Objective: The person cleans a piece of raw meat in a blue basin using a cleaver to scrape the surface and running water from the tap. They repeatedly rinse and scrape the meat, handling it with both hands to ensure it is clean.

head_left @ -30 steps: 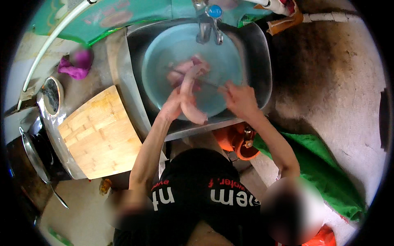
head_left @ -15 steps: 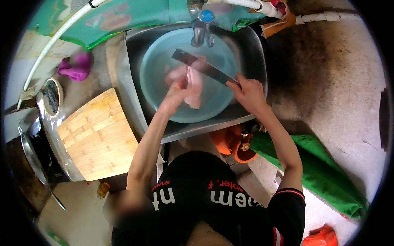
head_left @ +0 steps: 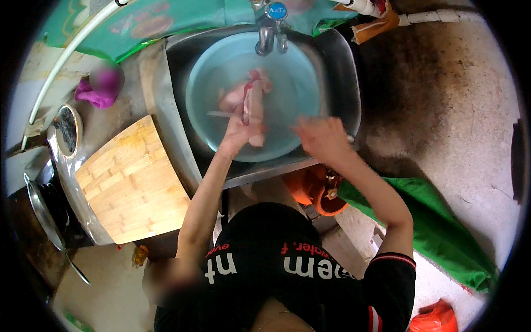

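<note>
left hand [head_left: 239, 128] grips pink raw meat strip [head_left: 251, 102] over light-blue basin [head_left: 301, 83], upper centre | right hand [head_left: 318, 138] blurred, at basin's lower-right rim, grip unclear | basin sits in steel sink [head_left: 345, 88] under tap [head_left: 268, 27] | wooden cutting board [head_left: 133, 182] left | purple cloth [head_left: 94, 97] upper left

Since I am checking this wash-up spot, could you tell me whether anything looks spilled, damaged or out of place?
Nothing looks spilled or broken. The left hand holds a strip of raw pink meat over the pale blue basin in the steel sink; the right hand is blurred at the basin's edge. The bamboo cutting board lies bare. The wall is dark-stained.
</note>
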A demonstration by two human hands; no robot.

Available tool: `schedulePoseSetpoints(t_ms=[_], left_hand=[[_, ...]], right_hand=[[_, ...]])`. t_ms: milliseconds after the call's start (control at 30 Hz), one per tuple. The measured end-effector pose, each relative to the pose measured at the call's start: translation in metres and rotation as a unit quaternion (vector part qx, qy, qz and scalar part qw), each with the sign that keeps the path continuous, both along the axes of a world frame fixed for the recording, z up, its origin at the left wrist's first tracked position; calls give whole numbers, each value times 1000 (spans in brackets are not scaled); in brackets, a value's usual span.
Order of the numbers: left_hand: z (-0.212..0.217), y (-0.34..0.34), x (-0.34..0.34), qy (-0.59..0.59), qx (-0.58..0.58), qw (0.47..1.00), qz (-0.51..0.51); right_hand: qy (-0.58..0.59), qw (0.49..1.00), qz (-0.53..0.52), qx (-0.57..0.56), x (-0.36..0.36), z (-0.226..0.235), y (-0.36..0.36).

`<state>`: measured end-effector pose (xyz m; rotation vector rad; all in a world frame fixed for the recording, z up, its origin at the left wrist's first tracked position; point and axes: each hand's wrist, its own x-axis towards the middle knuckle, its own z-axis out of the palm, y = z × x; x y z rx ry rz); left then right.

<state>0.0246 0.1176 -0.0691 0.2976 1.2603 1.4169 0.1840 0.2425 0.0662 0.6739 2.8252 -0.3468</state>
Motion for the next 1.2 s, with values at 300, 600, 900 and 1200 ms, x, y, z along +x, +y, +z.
schedulePoseSetpoints(t_ms=[300,600,900,1200], left_hand=[[-3,4,2,58,1,998,-33],[7,-7,-9,-32,10,999,-41],[-10,11,-16,188,-132,967,-111],[19,5,-26,-98,-7,995,-12]], right_hand=[[-1,1000,10,-11,-13,6,18],[61,990,-102,-72,-15,-32,48],[94,990,-66,-78,-37,-50,20],[127,986,-26,-103,-21,-37,-6]])
